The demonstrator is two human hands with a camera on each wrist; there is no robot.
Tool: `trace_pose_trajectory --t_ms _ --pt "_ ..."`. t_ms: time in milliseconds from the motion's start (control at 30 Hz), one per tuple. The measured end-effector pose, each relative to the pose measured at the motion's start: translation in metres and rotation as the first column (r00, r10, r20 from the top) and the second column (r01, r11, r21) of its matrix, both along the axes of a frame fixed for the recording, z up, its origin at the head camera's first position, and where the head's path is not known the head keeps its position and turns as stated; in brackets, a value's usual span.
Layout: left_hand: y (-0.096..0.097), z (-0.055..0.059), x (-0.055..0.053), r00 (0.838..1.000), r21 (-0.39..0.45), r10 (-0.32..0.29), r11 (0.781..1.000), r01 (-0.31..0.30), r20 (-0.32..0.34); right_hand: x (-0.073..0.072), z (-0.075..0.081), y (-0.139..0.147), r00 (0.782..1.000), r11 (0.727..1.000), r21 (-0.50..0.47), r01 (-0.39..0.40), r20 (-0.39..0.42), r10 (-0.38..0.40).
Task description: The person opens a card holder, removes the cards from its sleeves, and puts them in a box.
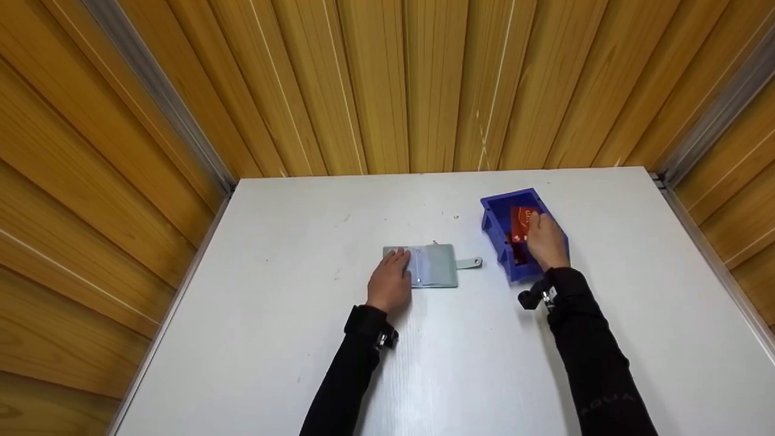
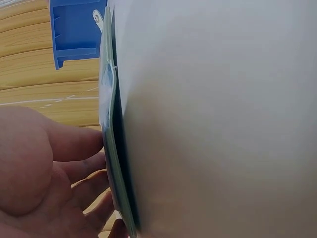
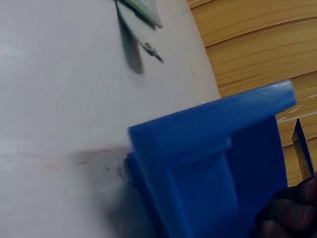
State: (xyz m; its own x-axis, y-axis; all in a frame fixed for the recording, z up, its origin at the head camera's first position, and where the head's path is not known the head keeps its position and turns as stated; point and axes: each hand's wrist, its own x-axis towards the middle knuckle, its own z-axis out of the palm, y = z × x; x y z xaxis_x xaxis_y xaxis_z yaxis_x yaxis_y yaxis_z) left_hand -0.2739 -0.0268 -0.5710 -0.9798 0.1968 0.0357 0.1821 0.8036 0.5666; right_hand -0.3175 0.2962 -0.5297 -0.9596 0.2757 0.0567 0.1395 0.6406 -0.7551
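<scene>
A pale green card holder [image 1: 447, 266] lies spread on the white table, its clear sleeves and ring binding showing and its snap strap pointing right. My left hand [image 1: 389, 282] rests on its left half with fingers fairly straight; in the left wrist view the thumb and fingers touch the holder [image 2: 110, 129] from above. Over a blue bin [image 1: 501, 242], my right hand [image 1: 547, 241] pinches a red card [image 1: 521, 223] with white print. The right wrist view shows only some fingers [image 3: 292, 213] and the card's thin edge [image 3: 303, 148]. Other reddish items [image 1: 519, 253] lie inside the bin, partly hidden.
The white table [image 1: 272, 315] reaches back to a wood-patterned wall [image 1: 375, 91], with similar panels at left and right. The bin stands right of the holder's strap [image 1: 469, 263], a short gap between them.
</scene>
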Motion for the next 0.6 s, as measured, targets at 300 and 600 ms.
trace_pose_trajectory --t_ms 300,600 --pt "0.0 -0.002 -0.002 1.0 -0.009 0.001 1.0 -0.001 -0.01 -0.003 -0.014 -0.006 0.99 0.983 0.158 -0.09 0.125 0.071" --pt "0.0 -0.003 -0.003 1.0 -0.013 -0.016 1.0 0.016 -0.016 -0.005 -0.021 -0.009 0.976 0.953 0.269 -0.138 0.198 0.086"
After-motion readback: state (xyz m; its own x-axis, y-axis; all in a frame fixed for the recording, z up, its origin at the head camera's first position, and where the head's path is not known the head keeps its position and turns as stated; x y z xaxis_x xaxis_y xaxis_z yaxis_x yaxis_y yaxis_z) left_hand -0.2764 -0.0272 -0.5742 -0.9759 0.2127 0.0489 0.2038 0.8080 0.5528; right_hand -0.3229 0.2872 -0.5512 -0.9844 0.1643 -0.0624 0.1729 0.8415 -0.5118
